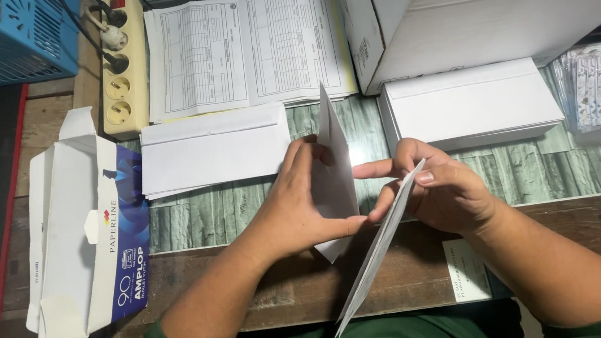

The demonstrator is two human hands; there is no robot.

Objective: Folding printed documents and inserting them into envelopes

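Pinching a white envelope point(335, 169) in my left hand point(296, 205) and another envelope point(376, 249) edge-on in my right hand point(440, 193) above the table's near edge point(200, 268), I have bare room only between the envelope stack point(213, 151), white box point(472, 107) and opened carton point(85, 231).

One head-worn camera looks steeply down, close over the desk point(247, 217), facing its back edge.

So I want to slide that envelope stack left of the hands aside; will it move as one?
Probably not: the envelope stack looks loose, its lower edges already fanned, so sheets would likely shear apart. Thin paper, likely light and floppy if lifted singly.
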